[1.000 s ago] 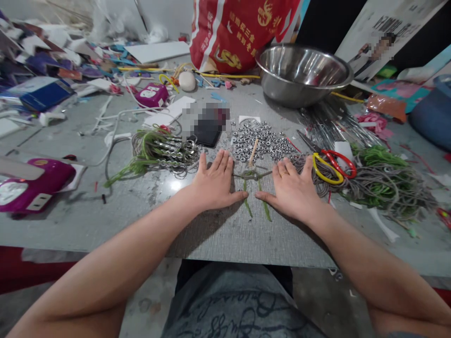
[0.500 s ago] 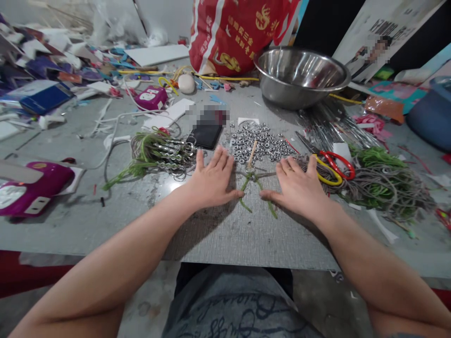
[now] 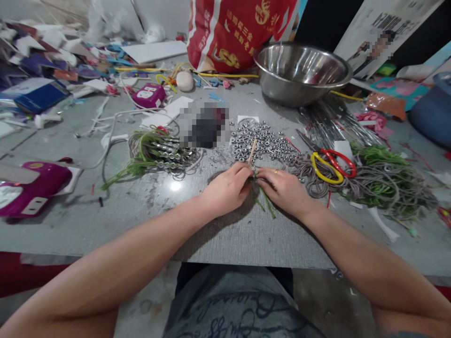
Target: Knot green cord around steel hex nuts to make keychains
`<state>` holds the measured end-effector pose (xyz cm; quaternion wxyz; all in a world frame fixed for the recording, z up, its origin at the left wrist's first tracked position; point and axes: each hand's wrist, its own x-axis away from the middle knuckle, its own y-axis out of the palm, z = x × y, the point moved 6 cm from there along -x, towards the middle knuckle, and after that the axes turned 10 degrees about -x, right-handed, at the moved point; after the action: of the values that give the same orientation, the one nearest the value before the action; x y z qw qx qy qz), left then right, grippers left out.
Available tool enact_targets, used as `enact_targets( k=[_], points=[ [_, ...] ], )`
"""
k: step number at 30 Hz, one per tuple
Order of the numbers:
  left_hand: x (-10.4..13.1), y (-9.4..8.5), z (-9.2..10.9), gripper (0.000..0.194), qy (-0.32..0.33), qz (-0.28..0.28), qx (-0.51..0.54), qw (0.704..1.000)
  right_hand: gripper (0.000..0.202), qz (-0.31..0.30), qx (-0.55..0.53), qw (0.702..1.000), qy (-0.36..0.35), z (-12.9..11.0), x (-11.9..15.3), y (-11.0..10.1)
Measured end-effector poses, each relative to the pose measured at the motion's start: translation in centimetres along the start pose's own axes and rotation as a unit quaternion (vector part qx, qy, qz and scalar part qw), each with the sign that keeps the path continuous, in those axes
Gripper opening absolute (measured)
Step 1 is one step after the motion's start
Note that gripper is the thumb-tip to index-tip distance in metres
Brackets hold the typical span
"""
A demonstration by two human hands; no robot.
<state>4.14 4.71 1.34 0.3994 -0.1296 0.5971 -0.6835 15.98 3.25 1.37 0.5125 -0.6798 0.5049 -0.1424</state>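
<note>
My left hand and my right hand meet in front of me, fingers pinched on a cord. Its two green ends hang down onto the table between my palms; the pinched part is mostly hidden by my fingers. A thin wooden stick stands up just behind my left fingertips. Beyond both hands lies a spread of small metal nuts. Close to my right wrist are scissors with one yellow and one red handle loop, lying on grey cords.
A pile of grey and green cords lies right. Left are finished-looking bundles of cord with metal pieces, a pixelated dark object and a purple power strip. A steel bowl and red bag stand behind.
Both hands were lying flat and apart beside the cord. They have come together at the middle, and their fingers have closed on the cord.
</note>
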Motion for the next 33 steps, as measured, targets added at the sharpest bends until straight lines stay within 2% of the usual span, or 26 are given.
enact_targets(
  k=[5,15,21,26,33],
  points=[
    [0.0,0.1,-0.1,0.022,0.013,-0.037,-0.027,0.999,0.022,-0.015,-0.004,1.0,-0.015,-0.2,0.1,0.1],
    [0.2,0.2,0.4,0.029,0.039,-0.131,-0.12,0.983,0.03,-0.073,0.087,0.993,-0.023,-0.9,0.4,0.6],
    [0.6,0.0,0.9,0.032,0.064,-0.12,-0.179,0.974,0.031,-0.093,0.142,0.985,0.021,-1.5,0.4,0.6],
    [1.1,-0.5,0.8,0.037,0.035,-0.193,-0.208,0.958,0.031,-0.115,0.166,0.977,0.074,-1.4,0.5,0.6],
    [1.5,-1.5,0.8,0.039,0.079,-0.301,-0.144,0.939,0.034,-0.163,0.125,0.977,0.059,-0.9,0.5,0.1]
  ],
)
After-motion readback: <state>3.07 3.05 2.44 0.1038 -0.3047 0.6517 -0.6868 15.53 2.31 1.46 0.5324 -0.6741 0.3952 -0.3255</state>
